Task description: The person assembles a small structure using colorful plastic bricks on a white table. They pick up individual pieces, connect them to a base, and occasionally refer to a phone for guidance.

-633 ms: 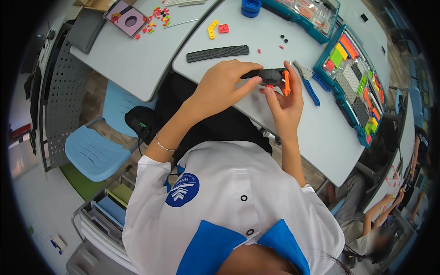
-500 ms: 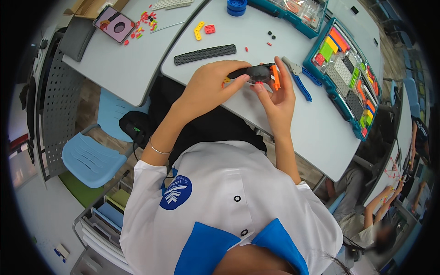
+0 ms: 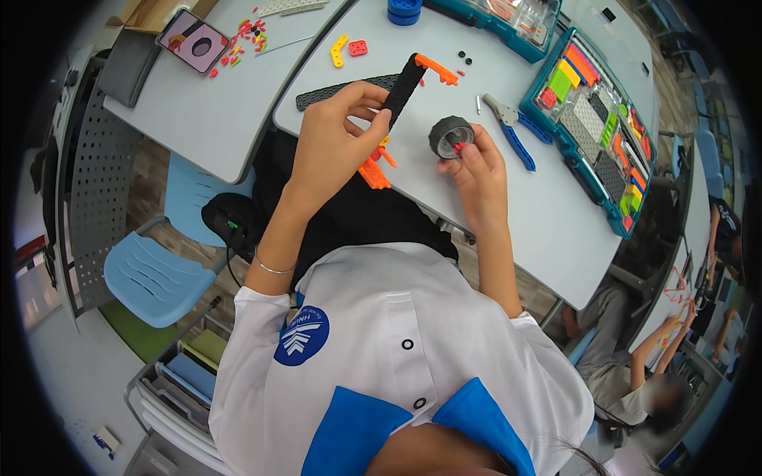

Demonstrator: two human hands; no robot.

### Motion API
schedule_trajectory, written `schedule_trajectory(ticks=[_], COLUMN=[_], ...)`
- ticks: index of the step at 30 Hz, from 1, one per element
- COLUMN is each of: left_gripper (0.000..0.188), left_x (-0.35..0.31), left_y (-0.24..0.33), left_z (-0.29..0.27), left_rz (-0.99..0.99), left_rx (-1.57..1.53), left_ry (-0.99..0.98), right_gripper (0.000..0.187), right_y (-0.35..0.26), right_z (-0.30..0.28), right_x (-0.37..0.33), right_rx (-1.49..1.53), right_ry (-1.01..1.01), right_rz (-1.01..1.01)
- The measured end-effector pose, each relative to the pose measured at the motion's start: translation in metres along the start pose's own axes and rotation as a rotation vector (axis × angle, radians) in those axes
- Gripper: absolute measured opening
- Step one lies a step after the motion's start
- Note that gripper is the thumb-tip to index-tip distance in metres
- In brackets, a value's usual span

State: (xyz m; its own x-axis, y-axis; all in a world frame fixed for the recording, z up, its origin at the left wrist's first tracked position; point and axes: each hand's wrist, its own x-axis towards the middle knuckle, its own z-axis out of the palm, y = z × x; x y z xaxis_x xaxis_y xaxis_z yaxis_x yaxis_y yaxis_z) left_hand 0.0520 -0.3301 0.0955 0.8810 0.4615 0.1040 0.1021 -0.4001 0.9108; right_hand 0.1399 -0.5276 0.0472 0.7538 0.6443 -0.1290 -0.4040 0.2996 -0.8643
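My left hand [image 3: 337,131] is closed on a toy-brick assembly made of a black beam [image 3: 405,86] with orange pieces [image 3: 436,70] at its far end. More orange parts [image 3: 373,174] and a bit of yellow show below the fingers; the middle of the assembly is hidden by the hand. To the right, the fingers of my right hand [image 3: 481,176] grip a toy wheel [image 3: 449,136] with a black tyre, a see-through hub and a red piece at its centre. Wheel and beam are apart. A dark perforated strip [image 3: 313,98] lies behind my left hand.
Pliers with blue handles [image 3: 520,131] lie beside an open parts case [image 3: 587,119]; a second case [image 3: 508,28] stands behind. Yellow [image 3: 339,51] and red [image 3: 358,48] pieces and blue rings [image 3: 405,11] lie farther back. A phone [image 3: 193,41] and loose pins [image 3: 248,38] are on the left table.
The wheel and the black beam, close together before, are now apart. My left hand has tilted the beam upright, and my right hand has lowered with the wheel.
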Motion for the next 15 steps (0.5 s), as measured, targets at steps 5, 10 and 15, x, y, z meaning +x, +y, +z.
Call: schedule_trajectory(ticks=[5, 10, 15], left_gripper=[0.011, 0.014, 0.014], left_x=[-0.018, -0.021, -0.021], left_y=[0.019, 0.019, 0.015], left_z=[0.002, 0.010, 0.010], left_rz=[-0.081, -0.111, -0.132], left_rx=[-0.105, -0.194, -0.179], left_ry=[-0.076, -0.124, -0.110], right_gripper=[0.045, 0.049, 0.055], right_y=[-0.007, 0.001, -0.002], right_z=[0.010, 0.008, 0.008], right_x=[0.002, 0.007, 0.010], right_rx=[0.177, 0.246, 0.379], right_ry=[-0.038, -0.018, -0.068], right_rz=[0.035, 0.131, 0.237])
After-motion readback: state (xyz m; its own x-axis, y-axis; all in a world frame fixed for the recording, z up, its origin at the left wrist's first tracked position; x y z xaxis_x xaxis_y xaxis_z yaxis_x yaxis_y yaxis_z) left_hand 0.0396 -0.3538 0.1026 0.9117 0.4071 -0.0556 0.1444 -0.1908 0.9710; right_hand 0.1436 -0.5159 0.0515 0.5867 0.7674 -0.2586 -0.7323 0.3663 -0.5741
